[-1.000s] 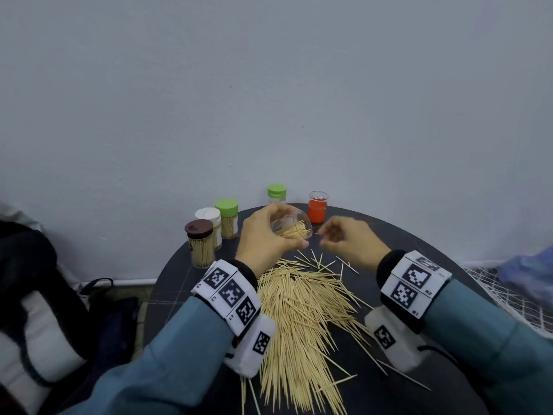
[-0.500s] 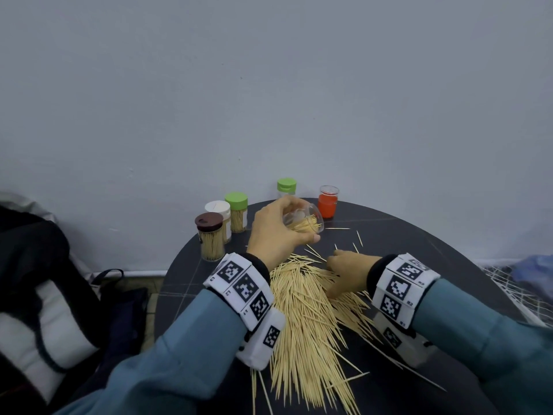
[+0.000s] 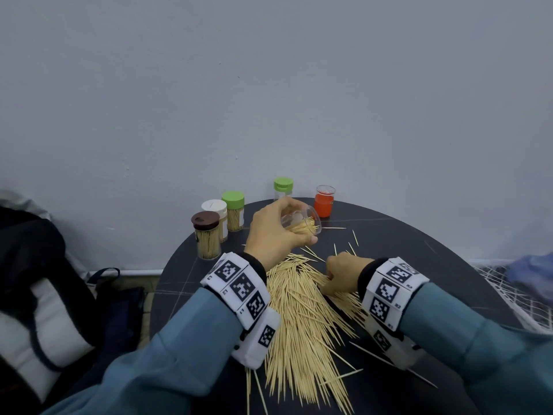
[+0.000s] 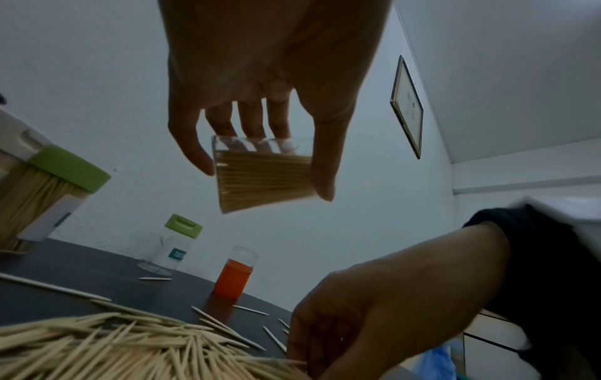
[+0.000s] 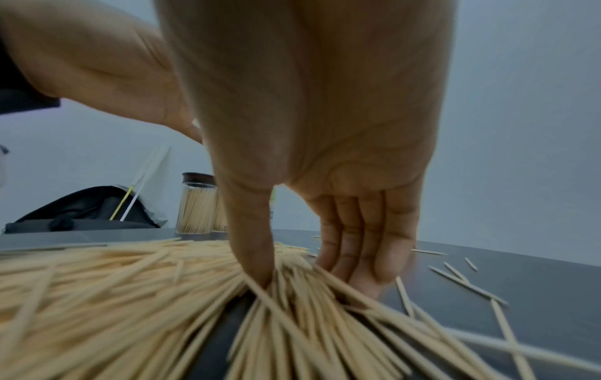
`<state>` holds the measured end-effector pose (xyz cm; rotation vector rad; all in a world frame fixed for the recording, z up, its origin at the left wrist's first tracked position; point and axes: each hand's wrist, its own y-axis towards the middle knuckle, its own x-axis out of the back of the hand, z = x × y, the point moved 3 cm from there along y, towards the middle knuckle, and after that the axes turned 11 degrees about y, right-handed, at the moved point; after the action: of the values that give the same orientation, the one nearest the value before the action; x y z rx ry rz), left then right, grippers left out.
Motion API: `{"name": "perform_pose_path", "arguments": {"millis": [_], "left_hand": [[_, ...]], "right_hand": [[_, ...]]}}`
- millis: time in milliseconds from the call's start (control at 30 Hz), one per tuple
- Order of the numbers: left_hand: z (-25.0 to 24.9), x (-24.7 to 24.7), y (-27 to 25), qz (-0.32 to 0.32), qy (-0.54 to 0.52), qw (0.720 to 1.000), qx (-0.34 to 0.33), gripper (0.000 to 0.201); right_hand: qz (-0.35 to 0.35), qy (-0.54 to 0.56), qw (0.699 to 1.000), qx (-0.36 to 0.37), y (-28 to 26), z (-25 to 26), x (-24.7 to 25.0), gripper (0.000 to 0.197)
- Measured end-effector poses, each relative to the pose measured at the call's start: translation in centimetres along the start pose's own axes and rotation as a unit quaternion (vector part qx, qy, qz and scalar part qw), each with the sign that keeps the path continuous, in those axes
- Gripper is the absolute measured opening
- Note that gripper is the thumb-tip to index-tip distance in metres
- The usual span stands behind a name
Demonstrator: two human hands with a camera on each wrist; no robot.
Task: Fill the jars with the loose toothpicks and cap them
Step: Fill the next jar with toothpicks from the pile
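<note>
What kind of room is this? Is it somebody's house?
Probably a plain room in a home or small office; I can't be sure. A small round dark table stands against a bare pale wall, a framed picture hangs there, and a dark bag sits beside the table.

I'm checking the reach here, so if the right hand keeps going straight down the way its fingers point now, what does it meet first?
The right hand points down with its fingertips already in the pile of loose wooden toothpicks. Going on, it would likely meet the dark round table just beneath.
</note>
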<state>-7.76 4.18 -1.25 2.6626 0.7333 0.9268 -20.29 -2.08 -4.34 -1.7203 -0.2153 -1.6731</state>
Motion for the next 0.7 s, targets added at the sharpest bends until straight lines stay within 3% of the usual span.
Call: {"name": "perform_pose_path", "arguments": {"millis": [467,700], "left_hand": [[-0.1,0.1,0.0,0.004,0.007,1.000,-0.003,0.049],[0.0,0.1,0.0,0.005,0.006,1.000,-0.008,0.049]], "right_hand": [[0.013,0.039,0.999,-0.011,0.9,0.4,-0.3,0.038],[-0.002,0.219,0.975,0.022,0.5,-0.6,0.5,0.032]]}}
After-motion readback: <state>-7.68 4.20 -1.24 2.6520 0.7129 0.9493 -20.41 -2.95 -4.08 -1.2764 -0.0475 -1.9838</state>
